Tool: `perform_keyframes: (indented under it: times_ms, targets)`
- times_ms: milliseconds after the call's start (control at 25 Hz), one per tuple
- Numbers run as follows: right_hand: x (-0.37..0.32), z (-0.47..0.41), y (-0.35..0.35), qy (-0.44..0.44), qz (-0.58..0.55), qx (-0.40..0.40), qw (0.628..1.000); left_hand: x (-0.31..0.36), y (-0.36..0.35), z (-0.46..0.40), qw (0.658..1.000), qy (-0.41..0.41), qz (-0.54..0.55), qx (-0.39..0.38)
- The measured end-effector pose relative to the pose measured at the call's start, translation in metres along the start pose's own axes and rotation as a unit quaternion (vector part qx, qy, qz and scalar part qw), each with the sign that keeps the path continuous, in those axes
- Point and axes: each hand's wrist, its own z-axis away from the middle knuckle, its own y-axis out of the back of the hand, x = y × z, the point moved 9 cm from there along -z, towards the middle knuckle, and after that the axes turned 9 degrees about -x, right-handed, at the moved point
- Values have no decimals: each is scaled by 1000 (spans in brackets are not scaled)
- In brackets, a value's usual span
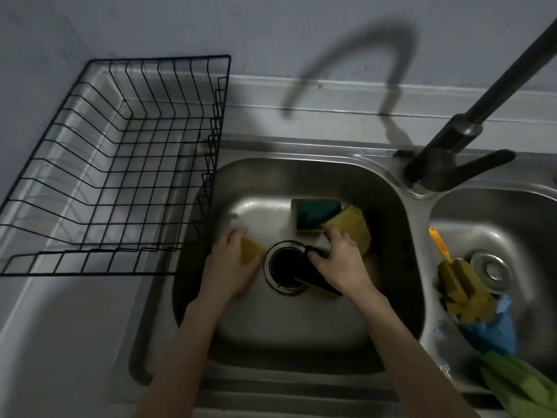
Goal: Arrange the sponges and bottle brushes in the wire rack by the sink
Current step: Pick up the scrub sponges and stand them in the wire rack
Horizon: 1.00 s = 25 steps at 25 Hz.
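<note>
Both my hands are down in the left sink basin [301, 327]. My left hand [230, 265] is closed over a yellow sponge [252, 250] just left of the drain [281, 267]. My right hand [339, 260] grips a dark-topped sponge [316, 280] lying across the drain's right edge. Behind it lie a green-topped sponge [315, 214] and a yellow sponge [354, 226], overlapping. A black wire rack [120, 164] stands on the counter to the left of the sink, with nothing in it. A yellow-handled bottle brush [458, 282] with a foam head rests in the right basin.
A dark faucet [461, 146] rises between the two basins at the back right. The right basin [512, 242] holds a metal drain plug [491, 271], a blue brush or cloth [491, 330] and something green [521, 384] at the front right corner. A grey wall runs behind.
</note>
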Motion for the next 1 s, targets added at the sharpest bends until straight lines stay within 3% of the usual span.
perform_keyframes:
  times_ms: [400,680,1000]
  targets:
    - [43,-26,-39,-104,74,-61,990,-58,-26,-23,988,144,-6,-59]
    - [52,-31,-46,-95,92,-56,990,-71,-38,-26,982,172,5,-81]
    - [54,-30,-48,-90,88,-52,991,-58,-41,-22,976,181,-63,-100]
